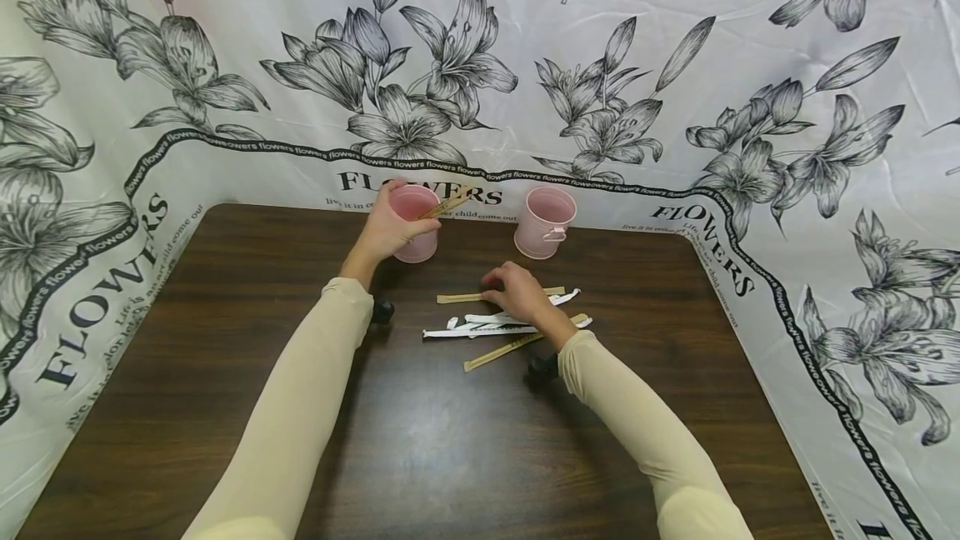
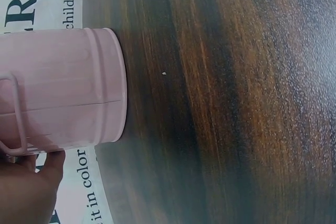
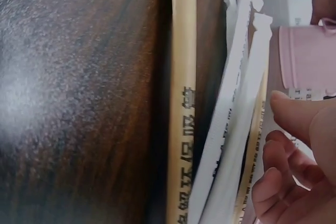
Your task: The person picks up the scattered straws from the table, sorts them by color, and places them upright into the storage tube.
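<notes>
In the head view, my left hand (image 1: 388,226) grips the left pink bucket (image 1: 417,250), thumb across its front side. Paper-wrapped tan straws (image 1: 452,203) lean out over that bucket's right rim. The bucket's handle (image 2: 20,114) shows beside my fingers in the left wrist view. My right hand (image 1: 519,294) hovers low over a tan-wrapped straw (image 1: 459,298), the farthest of a loose group. In the right wrist view, its thumb and bent fingers (image 3: 273,182) stand apart beside that straw, with nothing visibly pinched. White-wrapped straws (image 1: 465,332) and a nearer tan straw (image 1: 498,352) lie closer to me.
A second pink bucket (image 1: 545,227) stands upright at the back, right of the first, its handle facing front right. The dark wooden table (image 1: 450,457) meets a white flower-printed cloth (image 1: 615,140) behind and at both sides.
</notes>
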`<state>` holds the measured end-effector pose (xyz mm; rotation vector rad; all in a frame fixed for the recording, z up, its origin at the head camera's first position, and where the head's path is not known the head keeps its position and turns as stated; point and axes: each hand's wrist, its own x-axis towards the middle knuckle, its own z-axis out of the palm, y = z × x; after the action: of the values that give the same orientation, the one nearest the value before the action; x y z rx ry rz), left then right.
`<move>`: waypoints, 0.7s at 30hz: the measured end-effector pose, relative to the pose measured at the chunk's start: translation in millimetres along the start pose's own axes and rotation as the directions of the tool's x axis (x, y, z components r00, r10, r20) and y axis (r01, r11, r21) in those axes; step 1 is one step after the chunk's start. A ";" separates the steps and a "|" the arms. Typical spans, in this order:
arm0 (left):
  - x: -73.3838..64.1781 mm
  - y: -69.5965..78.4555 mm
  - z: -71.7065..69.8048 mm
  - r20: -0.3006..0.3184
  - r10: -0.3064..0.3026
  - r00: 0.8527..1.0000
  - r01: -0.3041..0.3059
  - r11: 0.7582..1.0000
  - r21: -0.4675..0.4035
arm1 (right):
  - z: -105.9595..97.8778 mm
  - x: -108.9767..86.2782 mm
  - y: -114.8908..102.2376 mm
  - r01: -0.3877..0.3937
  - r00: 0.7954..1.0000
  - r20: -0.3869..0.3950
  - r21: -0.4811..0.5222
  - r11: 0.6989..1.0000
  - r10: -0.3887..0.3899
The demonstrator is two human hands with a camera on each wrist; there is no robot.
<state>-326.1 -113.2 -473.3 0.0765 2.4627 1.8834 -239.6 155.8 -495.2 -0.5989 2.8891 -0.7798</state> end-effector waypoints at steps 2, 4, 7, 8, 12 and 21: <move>-0.5 0.2 -0.1 0.000 0.003 1.000 -0.003 1.000 -0.003 | 1.8 -0.8 -0.1 -0.006 1.000 0.016 -0.012 1.000 0.006; -0.8 0.2 -0.5 0.001 0.003 1.000 -0.003 1.000 0.003 | 3.6 -1.0 0.1 -0.011 1.000 0.029 -0.023 1.000 0.012; -1.2 -0.4 -0.3 0.000 0.009 1.000 -0.009 1.000 0.005 | 5.8 -1.2 0.1 -0.017 0.999 0.036 -0.036 0.999 0.018; -1.6 -0.7 0.0 -0.001 0.009 1.000 -0.009 1.000 0.007 | 6.4 -1.4 0.3 -0.017 0.999 0.034 -0.039 0.999 0.018; -3.7 -0.9 0.9 -0.007 0.012 1.000 -0.012 1.000 0.007 | 8.5 -2.1 0.6 -0.018 0.999 0.025 -0.054 0.998 0.019; -9.4 1.3 3.1 -0.018 0.021 1.000 -0.021 1.000 0.005 | 8.1 -5.2 2.5 0.049 0.999 0.007 -0.049 0.998 -0.049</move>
<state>-316.4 -110.5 -472.9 0.0859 2.4882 1.8951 -234.2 156.1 -503.6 -0.6786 2.9061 -0.7134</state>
